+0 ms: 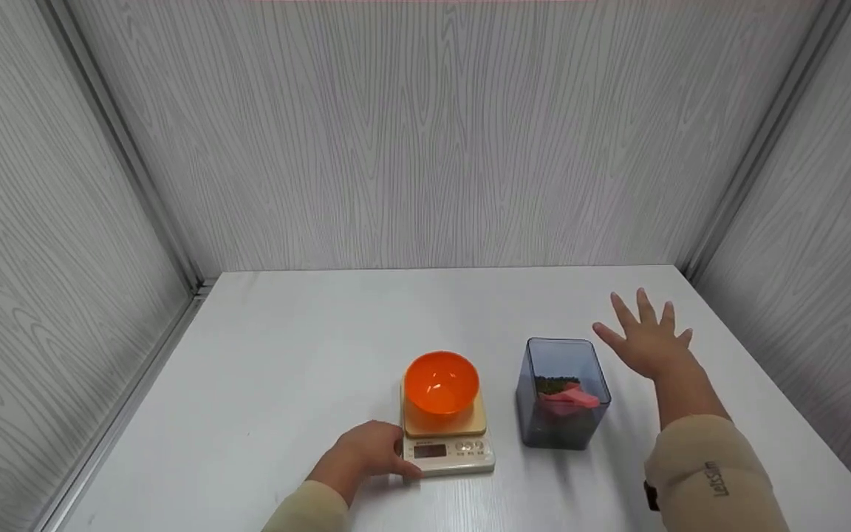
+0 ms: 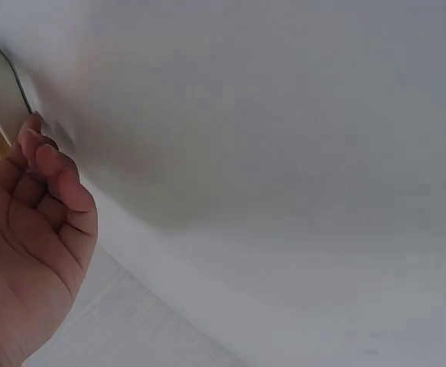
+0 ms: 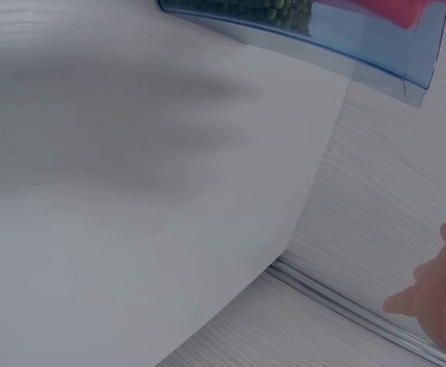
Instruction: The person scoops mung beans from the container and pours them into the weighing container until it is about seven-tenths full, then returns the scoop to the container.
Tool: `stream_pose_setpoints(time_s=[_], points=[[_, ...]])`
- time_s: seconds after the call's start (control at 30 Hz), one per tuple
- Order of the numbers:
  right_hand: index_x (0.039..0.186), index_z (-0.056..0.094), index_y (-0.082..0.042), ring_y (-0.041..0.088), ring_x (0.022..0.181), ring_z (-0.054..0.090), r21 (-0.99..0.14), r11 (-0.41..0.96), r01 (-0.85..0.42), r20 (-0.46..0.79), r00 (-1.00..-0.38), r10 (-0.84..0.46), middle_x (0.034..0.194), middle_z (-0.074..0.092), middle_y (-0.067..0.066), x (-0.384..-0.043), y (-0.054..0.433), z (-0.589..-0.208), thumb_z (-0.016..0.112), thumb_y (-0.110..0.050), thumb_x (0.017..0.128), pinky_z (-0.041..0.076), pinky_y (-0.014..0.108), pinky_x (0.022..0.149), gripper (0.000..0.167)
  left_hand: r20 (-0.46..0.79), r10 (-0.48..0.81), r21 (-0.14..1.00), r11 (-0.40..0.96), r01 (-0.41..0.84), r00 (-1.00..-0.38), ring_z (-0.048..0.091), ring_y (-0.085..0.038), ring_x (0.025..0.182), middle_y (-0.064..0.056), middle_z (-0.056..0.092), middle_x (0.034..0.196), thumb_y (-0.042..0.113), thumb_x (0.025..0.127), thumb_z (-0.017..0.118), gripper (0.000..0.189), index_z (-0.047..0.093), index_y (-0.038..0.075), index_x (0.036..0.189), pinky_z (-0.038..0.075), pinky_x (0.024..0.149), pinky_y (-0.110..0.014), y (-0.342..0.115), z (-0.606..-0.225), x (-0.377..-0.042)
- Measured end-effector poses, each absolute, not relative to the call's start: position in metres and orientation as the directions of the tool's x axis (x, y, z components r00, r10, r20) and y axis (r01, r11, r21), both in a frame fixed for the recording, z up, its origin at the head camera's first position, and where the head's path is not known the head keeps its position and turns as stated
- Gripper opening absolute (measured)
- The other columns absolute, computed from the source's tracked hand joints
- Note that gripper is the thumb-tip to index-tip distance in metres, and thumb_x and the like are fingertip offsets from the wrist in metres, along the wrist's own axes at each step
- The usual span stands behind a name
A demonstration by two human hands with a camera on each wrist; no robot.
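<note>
In the head view a white kitchen scale [image 1: 448, 455] sits on the table, with an orange bowl [image 1: 442, 383] on its platform. My left hand [image 1: 368, 451] grips the scale's front left corner, thumb at the front edge and fingers curled along the side. The left wrist view shows those curled fingers [image 2: 63, 180] against the scale's edge. To the right of the scale stands a bluish see-through container [image 1: 557, 432] holding small green beans [image 1: 552, 385] and a pink scoop [image 1: 570, 400]. My right hand [image 1: 651, 346] is raised beyond the container's right side, fingers spread, holding nothing.
The white table [image 1: 307, 332] is enclosed by a grey wood-grain back panel [image 1: 425, 148] and by side panels [image 1: 817, 222] at left and right. Metal strips [image 1: 119, 140] run along the corners.
</note>
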State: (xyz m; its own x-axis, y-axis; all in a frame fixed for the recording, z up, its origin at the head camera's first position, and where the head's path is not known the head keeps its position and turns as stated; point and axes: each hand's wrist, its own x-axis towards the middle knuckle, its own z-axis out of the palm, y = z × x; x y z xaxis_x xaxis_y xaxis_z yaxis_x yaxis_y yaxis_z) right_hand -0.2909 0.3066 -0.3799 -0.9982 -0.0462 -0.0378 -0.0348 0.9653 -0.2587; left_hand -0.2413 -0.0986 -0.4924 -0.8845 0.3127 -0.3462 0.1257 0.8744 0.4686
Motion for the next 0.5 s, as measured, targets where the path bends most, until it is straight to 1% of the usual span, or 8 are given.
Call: stream_pose_setpoints(time_s=[0.13, 0.3, 0.4, 0.5], points=[[0.147, 0.002, -0.017, 0.053, 0.127, -0.019, -0.285, 0.958, -0.035, -0.046, -0.998, -0.05, 0.148, -0.014, 0.023, -0.29, 0.303, -0.382, 0.022, -0.071, 0.086, -0.007, 0.074, 0.087, 0.084, -0.358, 0.32, 0.523, 0.847, 0.095, -0.877, 0.046, -0.016, 0.067, 0.002, 0.053, 0.068, 0.044, 0.064, 0.079, 0.036, 0.059, 0.017, 0.074, 0.038, 0.064, -0.033, -0.099, -0.496, -0.241], [0.147, 0.005, -0.015, 0.051, 0.129, -0.015, -0.306, 0.951, -0.048, -0.04, -0.997, -0.063, 0.148, -0.012, 0.023, -0.291, 0.298, -0.382, 0.024, -0.069, 0.086, -0.006, 0.072, 0.09, 0.083, -0.382, 0.305, 0.556, 0.83, 0.047, -0.872, 0.047, -0.017, 0.07, 0.0, 0.053, 0.07, 0.042, 0.065, 0.079, 0.035, 0.059, 0.016, 0.075, 0.038, 0.066, -0.034, -0.099, -0.499, -0.242], [0.146, 0.01, -0.014, 0.051, 0.131, -0.006, -0.303, 0.949, -0.09, -0.022, -0.995, -0.102, 0.149, -0.006, 0.024, -0.293, 0.294, -0.38, 0.026, -0.068, 0.087, 0.0, 0.071, 0.094, 0.083, -0.388, 0.295, 0.569, 0.822, 0.025, -0.873, 0.047, -0.018, 0.072, 0.0, 0.053, 0.072, 0.042, 0.065, 0.079, 0.034, 0.06, 0.016, 0.077, 0.038, 0.069, -0.036, -0.099, -0.5, -0.241], [0.145, 0.018, -0.011, 0.05, 0.131, 0.007, -0.292, 0.943, -0.157, -0.009, -0.986, -0.167, 0.147, 0.011, 0.026, -0.293, 0.288, -0.372, 0.034, -0.063, 0.088, 0.01, 0.068, 0.096, 0.079, -0.387, 0.289, 0.581, 0.813, 0.012, -0.875, 0.047, -0.019, 0.071, 0.0, 0.053, 0.072, 0.041, 0.066, 0.079, 0.034, 0.059, 0.015, 0.076, 0.039, 0.068, -0.036, -0.1, -0.499, -0.239]])
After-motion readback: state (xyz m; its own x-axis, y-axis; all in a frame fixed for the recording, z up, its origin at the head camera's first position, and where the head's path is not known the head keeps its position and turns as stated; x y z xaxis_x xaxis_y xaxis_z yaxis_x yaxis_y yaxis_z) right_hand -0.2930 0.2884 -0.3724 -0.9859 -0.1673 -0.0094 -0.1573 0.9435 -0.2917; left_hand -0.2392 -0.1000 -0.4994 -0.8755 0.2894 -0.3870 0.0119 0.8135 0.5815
